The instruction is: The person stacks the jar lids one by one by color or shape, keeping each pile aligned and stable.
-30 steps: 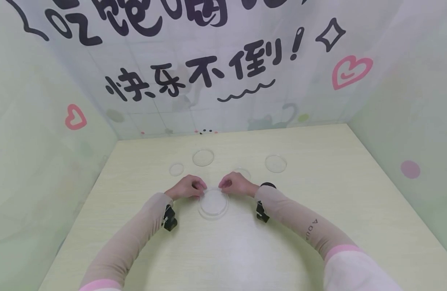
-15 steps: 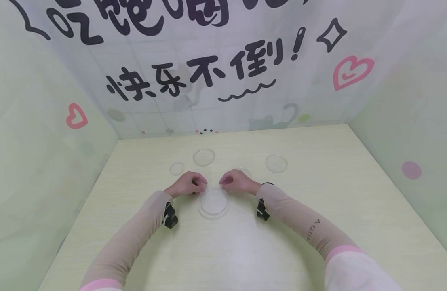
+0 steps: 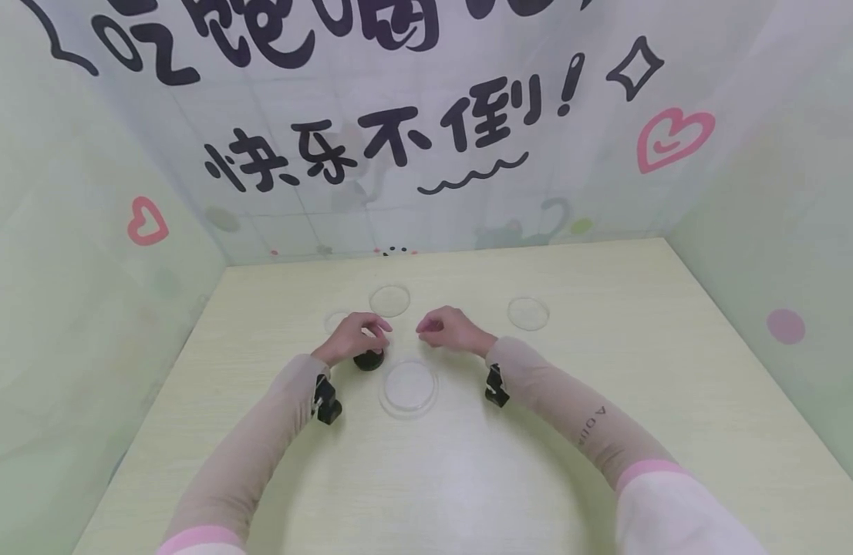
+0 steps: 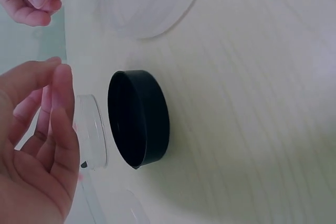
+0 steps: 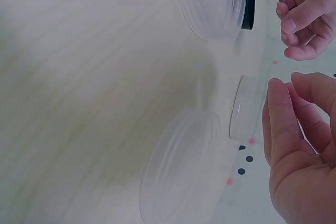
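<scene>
Two clear round dishes, apparently petri dishes (image 3: 409, 387), sit stacked mid-table, a smaller one within the wider rim. Just beyond them my left hand (image 3: 355, 338) hovers, its thumb and fingers loosely curled around nothing. A black shallow round dish (image 3: 369, 360) lies beneath it; the left wrist view has the same black dish (image 4: 139, 119) beside the fingertips. Opposite, my right hand (image 3: 456, 330) is raised too, fingers loosely bent. In the right wrist view a small gap shows between its thumb and forefinger, with nothing held. Below that hand lies a clear dish (image 5: 184, 166).
Farther back on the pale table (image 3: 607, 308) lie a clear dish (image 3: 389, 301) and another clear dish (image 3: 527, 314) to the right. A small clear dish (image 3: 336, 320) is partly hidden by my left hand. Printed cloth walls (image 3: 399, 216) enclose the back and sides.
Both hands have come away from the stack's far rim and moved up and back. The black dish under my left hand has come into view. The stack stays put.
</scene>
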Action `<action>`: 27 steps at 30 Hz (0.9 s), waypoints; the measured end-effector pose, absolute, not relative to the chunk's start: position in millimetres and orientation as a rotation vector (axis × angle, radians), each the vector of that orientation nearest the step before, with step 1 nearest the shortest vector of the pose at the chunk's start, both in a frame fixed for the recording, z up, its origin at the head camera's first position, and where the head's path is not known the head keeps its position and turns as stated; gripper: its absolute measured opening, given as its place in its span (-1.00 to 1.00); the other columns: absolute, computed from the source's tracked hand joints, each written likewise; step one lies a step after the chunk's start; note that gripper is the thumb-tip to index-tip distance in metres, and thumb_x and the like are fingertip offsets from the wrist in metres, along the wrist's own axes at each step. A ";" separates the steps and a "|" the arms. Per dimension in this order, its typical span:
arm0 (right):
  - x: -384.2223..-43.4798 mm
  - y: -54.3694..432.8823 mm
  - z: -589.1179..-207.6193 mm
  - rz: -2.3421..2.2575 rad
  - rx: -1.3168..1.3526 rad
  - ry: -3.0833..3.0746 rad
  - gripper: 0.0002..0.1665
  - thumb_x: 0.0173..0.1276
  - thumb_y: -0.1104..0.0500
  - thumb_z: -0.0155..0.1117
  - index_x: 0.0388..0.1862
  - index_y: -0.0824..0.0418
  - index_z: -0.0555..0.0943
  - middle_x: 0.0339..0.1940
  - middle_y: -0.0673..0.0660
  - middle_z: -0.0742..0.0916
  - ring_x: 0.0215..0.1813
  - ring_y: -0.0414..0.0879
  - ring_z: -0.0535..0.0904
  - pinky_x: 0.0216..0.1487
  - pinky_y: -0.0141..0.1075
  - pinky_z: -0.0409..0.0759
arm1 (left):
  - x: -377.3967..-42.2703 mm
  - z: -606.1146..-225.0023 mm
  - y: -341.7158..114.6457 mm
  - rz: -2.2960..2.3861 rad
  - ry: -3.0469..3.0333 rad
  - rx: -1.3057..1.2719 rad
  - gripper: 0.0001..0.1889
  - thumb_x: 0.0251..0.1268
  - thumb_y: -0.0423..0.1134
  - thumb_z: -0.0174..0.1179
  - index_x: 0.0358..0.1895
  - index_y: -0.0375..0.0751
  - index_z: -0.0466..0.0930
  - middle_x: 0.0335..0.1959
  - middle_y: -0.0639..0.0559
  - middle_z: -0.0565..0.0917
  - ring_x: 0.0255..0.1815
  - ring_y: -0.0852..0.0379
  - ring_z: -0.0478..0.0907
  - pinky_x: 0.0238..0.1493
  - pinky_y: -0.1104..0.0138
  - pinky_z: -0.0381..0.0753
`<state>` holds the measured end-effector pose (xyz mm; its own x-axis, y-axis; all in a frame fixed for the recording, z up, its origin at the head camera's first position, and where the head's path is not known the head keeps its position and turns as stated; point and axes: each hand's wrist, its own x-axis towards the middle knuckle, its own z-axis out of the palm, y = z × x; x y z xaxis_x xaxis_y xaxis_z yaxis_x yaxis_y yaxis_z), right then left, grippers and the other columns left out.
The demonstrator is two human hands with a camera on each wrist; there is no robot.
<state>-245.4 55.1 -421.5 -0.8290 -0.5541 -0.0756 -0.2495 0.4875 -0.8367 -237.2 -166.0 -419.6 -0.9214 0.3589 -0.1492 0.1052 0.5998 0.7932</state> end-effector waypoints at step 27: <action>-284.3 32.4 -421.9 -1.306 -0.413 2.524 -0.71 0.23 0.24 0.14 -0.09 0.36 0.53 -0.32 0.23 0.66 -0.43 -0.12 0.58 -0.38 -0.41 0.53 | -266.8 -430.3 -174.0 1.385 2.692 0.153 -0.72 0.06 -0.38 0.18 -0.11 -0.39 0.51 -0.37 -0.15 0.59 -0.39 -0.05 0.58 -0.40 0.39 0.44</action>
<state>-284.3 32.4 -421.9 -0.9233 -0.3692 -0.1059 -0.1268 0.5533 -0.8233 -266.8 -174.0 -430.3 -0.9888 0.1398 -0.0520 0.0390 0.5786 0.8147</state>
